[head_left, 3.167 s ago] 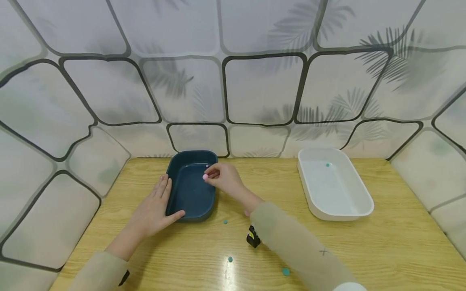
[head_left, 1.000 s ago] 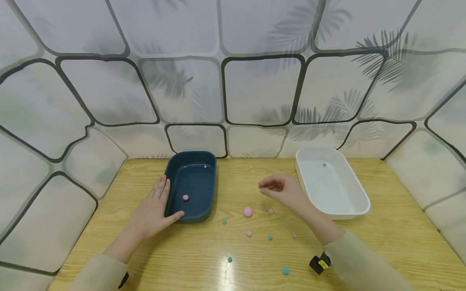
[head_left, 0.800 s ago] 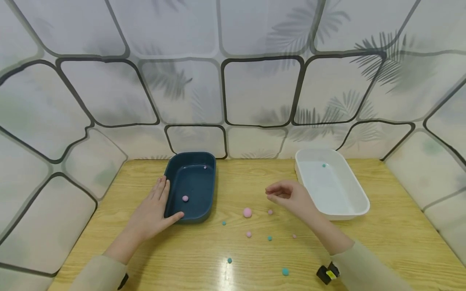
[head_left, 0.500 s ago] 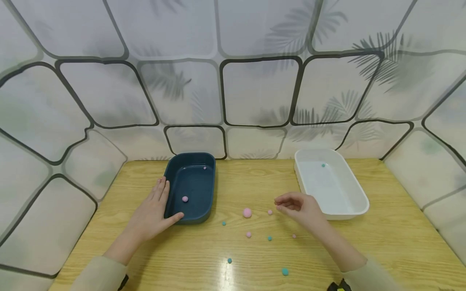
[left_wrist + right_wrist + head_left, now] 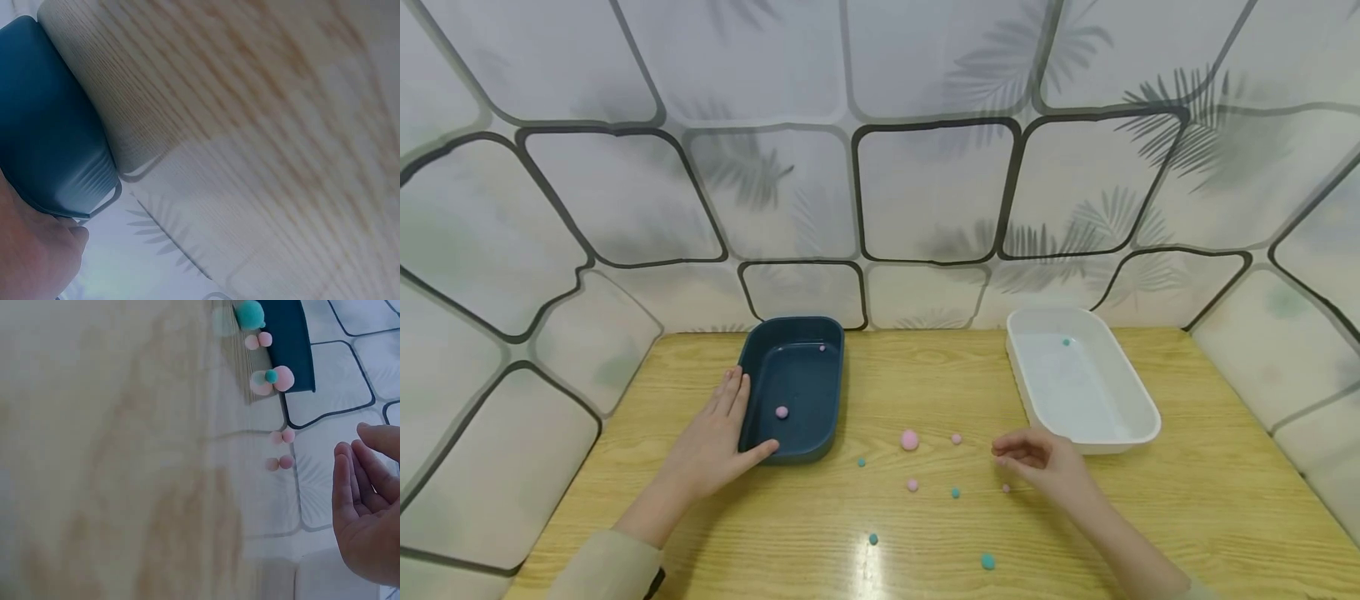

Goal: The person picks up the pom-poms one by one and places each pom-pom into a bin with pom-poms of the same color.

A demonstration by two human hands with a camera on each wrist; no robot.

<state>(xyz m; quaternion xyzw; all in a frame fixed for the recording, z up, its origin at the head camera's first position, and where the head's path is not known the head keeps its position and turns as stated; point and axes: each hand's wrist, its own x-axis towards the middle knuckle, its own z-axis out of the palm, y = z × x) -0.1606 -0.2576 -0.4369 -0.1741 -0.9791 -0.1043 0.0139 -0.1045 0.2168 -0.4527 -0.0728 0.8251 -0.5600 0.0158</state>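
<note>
My left hand [image 5: 709, 446] lies along the left side of the dark blue tray [image 5: 797, 375], fingers straight and thumb over its near edge. In the left wrist view, that hand [image 5: 40, 250] touches the blue tray [image 5: 50, 112]. Two pink balls, one larger [image 5: 782, 412] and one tiny [image 5: 822, 348], lie inside it. My right hand [image 5: 1048, 467] hovers by the white tray's near left corner, just above a tiny pink ball [image 5: 1006, 488]. The right wrist view shows this hand [image 5: 369, 500] with nothing between its loosely bent fingers and thumb.
The white tray [image 5: 1138, 429] holds one teal ball [image 5: 1066, 342]. Between the trays lie a large pink ball [image 5: 909, 440], smaller pink balls [image 5: 912, 485] and several teal balls [image 5: 988, 562] on the wooden table [image 5: 760, 542]. A patterned cloth wall [image 5: 936, 192] stands behind.
A pink ball pinched by my right hand now lies in the blue tray. That hand has since moved right and toward me. My left hand has stayed on the tray.
</note>
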